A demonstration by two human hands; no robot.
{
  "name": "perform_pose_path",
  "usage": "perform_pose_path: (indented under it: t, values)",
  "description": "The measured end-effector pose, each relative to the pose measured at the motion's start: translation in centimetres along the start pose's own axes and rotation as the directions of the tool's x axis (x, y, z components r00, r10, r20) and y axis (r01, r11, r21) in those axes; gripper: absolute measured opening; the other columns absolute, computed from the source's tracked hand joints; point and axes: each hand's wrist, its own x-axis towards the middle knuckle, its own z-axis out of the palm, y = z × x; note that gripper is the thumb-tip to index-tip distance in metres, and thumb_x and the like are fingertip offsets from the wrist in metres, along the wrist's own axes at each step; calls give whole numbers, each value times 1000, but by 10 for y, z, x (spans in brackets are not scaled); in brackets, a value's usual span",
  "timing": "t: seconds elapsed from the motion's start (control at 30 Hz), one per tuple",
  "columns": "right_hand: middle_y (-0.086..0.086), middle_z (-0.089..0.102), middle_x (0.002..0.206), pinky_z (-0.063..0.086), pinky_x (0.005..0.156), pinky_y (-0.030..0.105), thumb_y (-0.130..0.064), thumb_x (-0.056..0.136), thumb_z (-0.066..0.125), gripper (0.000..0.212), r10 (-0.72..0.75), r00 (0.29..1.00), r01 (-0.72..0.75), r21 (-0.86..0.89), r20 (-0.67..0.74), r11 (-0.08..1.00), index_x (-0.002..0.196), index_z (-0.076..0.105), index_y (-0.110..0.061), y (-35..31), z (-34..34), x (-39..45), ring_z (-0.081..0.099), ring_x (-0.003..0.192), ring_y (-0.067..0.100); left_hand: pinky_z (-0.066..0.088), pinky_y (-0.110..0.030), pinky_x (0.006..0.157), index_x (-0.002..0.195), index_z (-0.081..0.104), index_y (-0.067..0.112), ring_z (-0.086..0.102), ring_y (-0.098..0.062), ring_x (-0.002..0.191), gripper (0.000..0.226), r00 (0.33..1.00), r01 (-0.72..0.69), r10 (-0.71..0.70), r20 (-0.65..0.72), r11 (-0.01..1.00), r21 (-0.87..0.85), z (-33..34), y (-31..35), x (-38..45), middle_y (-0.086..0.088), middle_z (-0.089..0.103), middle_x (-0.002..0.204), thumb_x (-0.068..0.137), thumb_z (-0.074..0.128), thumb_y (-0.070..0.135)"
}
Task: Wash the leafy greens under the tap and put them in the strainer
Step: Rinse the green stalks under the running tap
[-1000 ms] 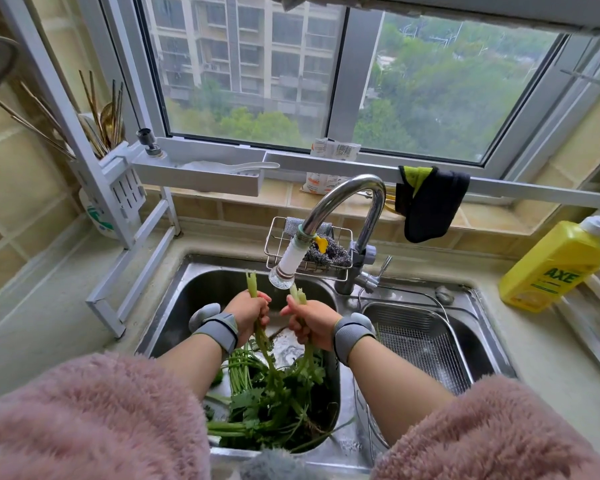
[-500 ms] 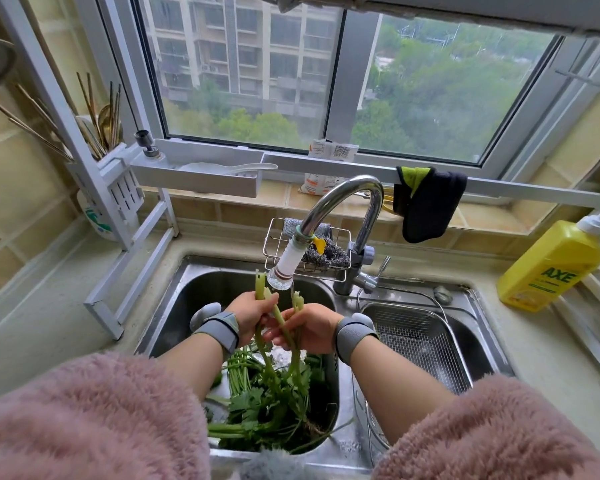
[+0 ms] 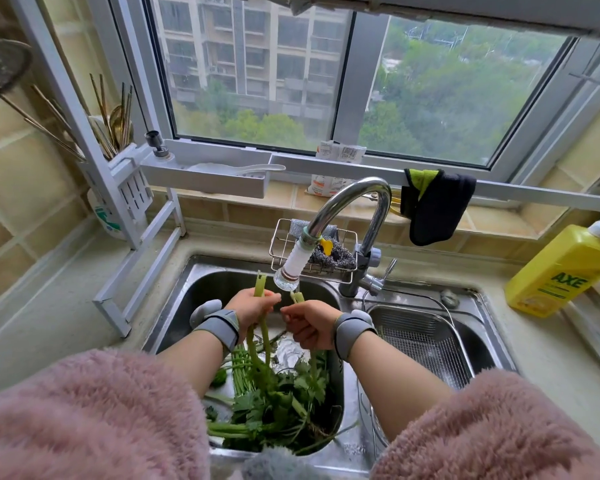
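I stand at a pale stone counter [image 3: 84, 306] set under a wide window [image 3: 326, 81], with yellow tiles on the walls at 9 and 3 o'clock. A steel double sink [image 3: 194, 306] is sunk into the counter right before me. The chrome tap [image 3: 354, 199] arches up from 12 o'clock, and its white nozzle hangs just above my hands.

My left hand [image 3: 253, 303] is curled round a thick pale green stalk whose cut end stands up beside the nozzle. My right hand [image 3: 309, 323] pinches a thinner stalk, its tip right under the nozzle. Both stalks hang down into the left basin, where the rest of the leafy greens [image 3: 274, 403] lie in a wet heap toward 6 o'clock.

In the right basin, at 3 o'clock from my hands, sits the wire strainer [image 3: 426, 344]; I see no greens in its visible part. Behind the tap a small wire basket [image 3: 284, 244] holds a scrubbing pad.

A yellow soap bottle [image 3: 561, 271] stands at the counter's far right, at 2 o'clock. A dark cloth [image 3: 437, 209] hangs from the rail at 1 o'clock. At 10 o'clock a white rack [image 3: 129, 188] holds chopsticks and spoons, its foot resting near the sink's left rim. My right forearm lies over the divider between the basins, next to the strainer's near edge.
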Motion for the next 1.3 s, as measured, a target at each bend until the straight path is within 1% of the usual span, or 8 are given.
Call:
perform_pose_path:
  t: [0.1, 0.2, 0.3, 0.47, 0.67, 0.8, 1.1, 1.3]
  values:
    - [-10, 27, 35, 14, 29, 10, -18, 95, 29, 34, 55, 995, -58, 32, 81, 998, 61, 34, -19, -3, 1, -4, 20, 26, 2, 48, -30, 75, 89, 68, 11, 57, -19, 76, 10, 992, 44, -29, 123, 992, -120, -2, 3, 0, -11, 61, 84, 89, 59, 10]
    - [-10, 26, 35, 15, 29, 9, -20, 94, 29, 35, 111, 986, -110, -13, 123, 994, 60, 34, -20, -5, 5, -6, 21, 25, 2, 51, -22, 49, 87, 65, 7, 57, -14, 49, 8, 978, 83, -49, 201, 982, -169, 2, 8, -2, -7, 58, 64, 89, 59, 10]
    - [-11, 26, 36, 15, 29, 11, -21, 95, 31, 34, 103, 983, -104, -2, 150, 995, 61, 35, -19, -6, 6, -6, 21, 26, 1, 46, -19, 41, 78, 60, 4, 53, -11, 41, 13, 987, 50, -26, 157, 987, -155, 4, 11, -2, -4, 56, 54, 89, 59, 10]
    - [-9, 34, 43, 22, 35, 11, -16, 93, 36, 36, -40, 975, -20, 265, 220, 964, 60, 50, -15, -4, 0, -5, 29, 33, 2, 40, -19, 45, 67, 55, 9, 49, -6, 40, 27, 997, 18, -12, 77, 996, -87, 2, 6, 0, 0, 53, 54, 93, 54, 14]
    - [-7, 45, 47, 27, 37, 10, -19, 101, 31, 28, -189, 981, 168, 298, 41, 940, 79, 46, -12, 4, -3, 2, 34, 34, 0, 46, -24, 55, 71, 57, 6, 55, -12, 48, 25, 1000, 12, -8, 27, 987, -162, 5, 8, 3, -1, 58, 51, 95, 48, 7]
    - [-7, 44, 46, 28, 37, 10, -17, 102, 31, 29, -241, 969, 244, 264, -46, 933, 77, 46, -12, 4, -4, 1, 33, 33, 0, 42, -36, 82, 76, 59, 4, 54, -18, 61, 25, 998, 61, -55, 30, 953, -296, 8, 7, 7, -2, 60, 48, 96, 45, 8]
    - [-6, 47, 46, 34, 39, 12, -14, 99, 41, 22, -253, 963, 269, 248, -94, 931, 80, 50, -9, 4, -2, 1, 39, 36, 3, 49, -29, 62, 85, 63, 4, 60, -21, 71, 5, 997, 23, -6, 82, 978, -206, 4, 4, 1, -11, 61, 77, 88, 59, 6]
    - [-2, 41, 59, 34, 45, 13, -14, 97, 43, 19, -295, 950, 310, 187, -105, 932, 88, 59, -9, 9, -1, 0, 38, 43, 3, 50, -25, 56, 78, 63, 7, 64, -18, 65, 7, 999, -21, 25, 29, 989, -146, 8, 8, -2, -8, 67, 71, 84, 63, 4]
